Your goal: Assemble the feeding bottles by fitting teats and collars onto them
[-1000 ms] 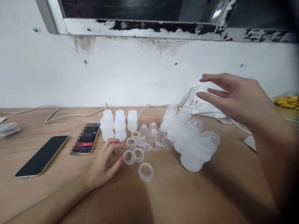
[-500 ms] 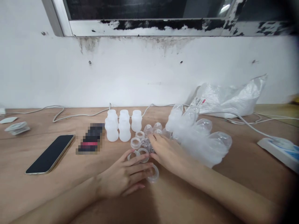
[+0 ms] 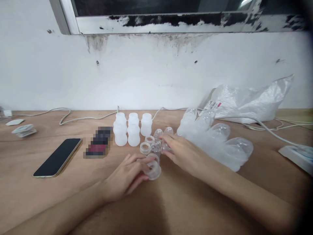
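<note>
Low at the centre, my left hand (image 3: 130, 173) pinches a translucent plastic ring (image 3: 155, 173) between thumb and fingers. A second ring lies partly behind it, and two more rings, one of them a pale ring (image 3: 145, 148), rest just beyond. My right hand (image 3: 182, 148) has its fingers closed on a small clear teat (image 3: 167, 149), which they partly cover. Around those fingertips sit other clear teats (image 3: 158, 133). White, waisted baby bottles (image 3: 133, 134) stand upright in short rows behind the rings.
To the right lies a pile of clear domed covers (image 3: 238, 150) in filmy plastic, with a white plastic bag (image 3: 246, 102) against the wall. A phone (image 3: 58, 158) and a blurred dark item (image 3: 99, 142) lie left. White cables (image 3: 90, 120) run along the back; a power strip (image 3: 297, 160) sits far right.
My left hand's spread fingers have closed on the nearest ring, tilting it up. My right hand has drawn back slightly and now grips a teat. The whole view has shifted slightly.
</note>
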Available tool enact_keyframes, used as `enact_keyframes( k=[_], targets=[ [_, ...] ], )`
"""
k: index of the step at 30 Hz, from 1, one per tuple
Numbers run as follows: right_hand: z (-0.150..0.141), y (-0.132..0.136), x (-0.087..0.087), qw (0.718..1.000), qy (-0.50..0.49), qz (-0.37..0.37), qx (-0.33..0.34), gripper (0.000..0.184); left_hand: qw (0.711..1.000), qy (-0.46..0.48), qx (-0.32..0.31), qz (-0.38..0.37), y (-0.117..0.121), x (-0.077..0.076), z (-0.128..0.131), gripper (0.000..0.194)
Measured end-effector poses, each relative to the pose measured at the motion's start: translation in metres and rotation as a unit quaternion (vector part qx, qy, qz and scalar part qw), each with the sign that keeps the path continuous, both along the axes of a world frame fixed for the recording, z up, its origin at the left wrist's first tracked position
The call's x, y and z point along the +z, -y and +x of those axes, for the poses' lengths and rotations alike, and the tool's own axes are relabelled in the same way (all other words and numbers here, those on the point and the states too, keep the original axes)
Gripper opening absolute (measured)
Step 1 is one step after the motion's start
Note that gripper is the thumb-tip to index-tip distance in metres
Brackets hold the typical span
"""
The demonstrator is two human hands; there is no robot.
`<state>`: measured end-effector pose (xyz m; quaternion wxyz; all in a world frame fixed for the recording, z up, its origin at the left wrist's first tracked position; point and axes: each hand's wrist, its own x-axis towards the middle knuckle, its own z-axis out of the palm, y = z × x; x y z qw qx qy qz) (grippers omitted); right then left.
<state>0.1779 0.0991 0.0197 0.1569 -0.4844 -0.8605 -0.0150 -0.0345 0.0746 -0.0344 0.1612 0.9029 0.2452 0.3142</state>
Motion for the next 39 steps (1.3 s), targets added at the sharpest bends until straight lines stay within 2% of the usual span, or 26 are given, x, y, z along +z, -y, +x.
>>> enact_keyframes(
  k=[2,4,6,8,11,18,21,26,34,39],
  targets=[
    [-0.002,0.000,0.004,0.999,-0.030,0.009,0.016,0.025,0.981,0.136,0.024,-0.136,-0.002,-0.002,-0.002,0.009],
    [-0.006,0.001,0.008,0.997,-0.076,0.003,0.022,0.026,0.911,0.291,0.047,-0.290,-0.008,-0.004,-0.002,0.007],
    [-0.011,0.004,0.011,0.988,-0.148,-0.025,0.038,0.030,0.830,0.392,0.058,-0.393,-0.015,-0.006,-0.001,0.011],
    [-0.016,0.007,0.009,0.967,-0.235,-0.069,0.073,0.034,0.788,0.426,0.049,-0.442,-0.021,-0.006,0.001,0.015],
    [-0.022,0.011,0.003,0.933,-0.323,-0.096,0.125,0.040,0.756,0.438,0.022,-0.486,-0.026,-0.004,0.003,0.017],
    [-0.028,0.011,-0.008,0.910,-0.377,-0.065,0.158,0.032,0.698,0.454,-0.034,-0.552,-0.023,0.000,0.005,0.019],
    [-0.030,0.008,-0.010,0.922,-0.354,-0.049,0.148,0.026,0.689,0.457,-0.044,-0.561,-0.023,0.000,0.005,0.019],
    [-0.031,0.004,-0.019,0.952,-0.272,0.030,0.134,0.024,0.692,0.448,-0.050,-0.564,-0.023,0.000,0.005,0.023],
    [-0.030,0.005,-0.027,0.959,-0.241,0.067,0.135,0.015,0.685,0.427,-0.076,-0.586,-0.024,-0.003,0.000,0.030],
    [-0.031,0.006,-0.025,0.957,-0.234,0.084,0.148,0.015,0.704,0.406,-0.084,-0.576,-0.023,-0.003,0.002,0.036]
  ],
)
